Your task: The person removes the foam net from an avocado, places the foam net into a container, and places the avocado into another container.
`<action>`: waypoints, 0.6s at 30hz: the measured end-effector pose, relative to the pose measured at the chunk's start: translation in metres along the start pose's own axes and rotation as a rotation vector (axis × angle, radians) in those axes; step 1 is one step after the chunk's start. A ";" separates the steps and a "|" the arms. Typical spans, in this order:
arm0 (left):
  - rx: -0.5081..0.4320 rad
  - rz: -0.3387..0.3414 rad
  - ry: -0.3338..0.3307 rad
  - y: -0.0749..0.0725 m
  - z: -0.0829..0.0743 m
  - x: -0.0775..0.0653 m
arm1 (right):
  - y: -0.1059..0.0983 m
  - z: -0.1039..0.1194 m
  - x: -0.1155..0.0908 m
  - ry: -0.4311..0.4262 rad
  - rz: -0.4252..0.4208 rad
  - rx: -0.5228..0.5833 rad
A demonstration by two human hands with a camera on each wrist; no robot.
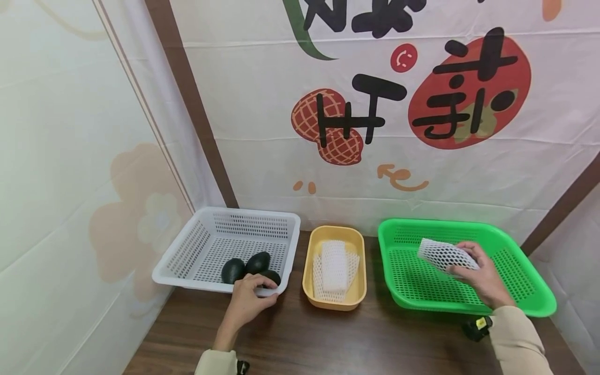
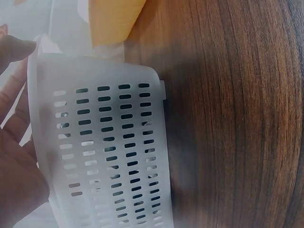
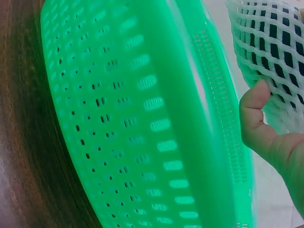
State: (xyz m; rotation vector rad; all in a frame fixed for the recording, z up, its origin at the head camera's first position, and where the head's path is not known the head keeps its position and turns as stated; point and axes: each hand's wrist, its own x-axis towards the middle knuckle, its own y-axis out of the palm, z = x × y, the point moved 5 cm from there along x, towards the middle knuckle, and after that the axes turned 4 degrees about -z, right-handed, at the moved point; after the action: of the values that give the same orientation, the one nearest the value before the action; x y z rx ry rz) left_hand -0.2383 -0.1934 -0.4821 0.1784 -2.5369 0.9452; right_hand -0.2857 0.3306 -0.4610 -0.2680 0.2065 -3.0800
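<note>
Over the front rim of the white basket (image 1: 175, 281), my left hand (image 1: 250, 297) reaches in with loosely bent fingers beside a dark green avocado (image 1: 271, 277). Whether the fingertips touch it is hidden. Two more avocados (image 1: 258, 262) lie just behind. The left wrist view shows the left hand (image 2: 19, 175) at the rim, with no avocado visible in its grasp. My right hand (image 1: 485, 276) grips a dark avocado in a white foam net sleeve (image 1: 445, 255), held above the green basket (image 1: 515, 276). In the right wrist view, the thumb presses the net (image 3: 270, 57).
A yellow tray (image 1: 309, 291) with several white foam net sleeves (image 1: 334, 265) stands between the two baskets. All sit on a brown wood-grain table (image 1: 356, 338). Behind them hangs a printed cloth (image 1: 253, 172), and another cloth wall (image 1: 70, 208) closes the left side.
</note>
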 end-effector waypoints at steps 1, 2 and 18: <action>-0.001 -0.003 0.005 0.000 0.000 0.000 | 0.000 0.000 0.000 -0.001 -0.002 0.003; 0.000 -0.008 0.012 0.000 0.000 0.000 | 0.001 0.000 0.000 -0.003 -0.003 -0.001; 0.007 -0.024 0.044 0.000 -0.001 0.000 | 0.013 -0.001 -0.001 -0.008 0.008 -0.019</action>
State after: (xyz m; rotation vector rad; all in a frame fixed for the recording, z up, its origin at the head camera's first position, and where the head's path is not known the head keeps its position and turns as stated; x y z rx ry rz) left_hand -0.2376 -0.1927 -0.4815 0.1879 -2.4865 0.9392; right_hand -0.2844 0.3176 -0.4645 -0.2801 0.2366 -3.0702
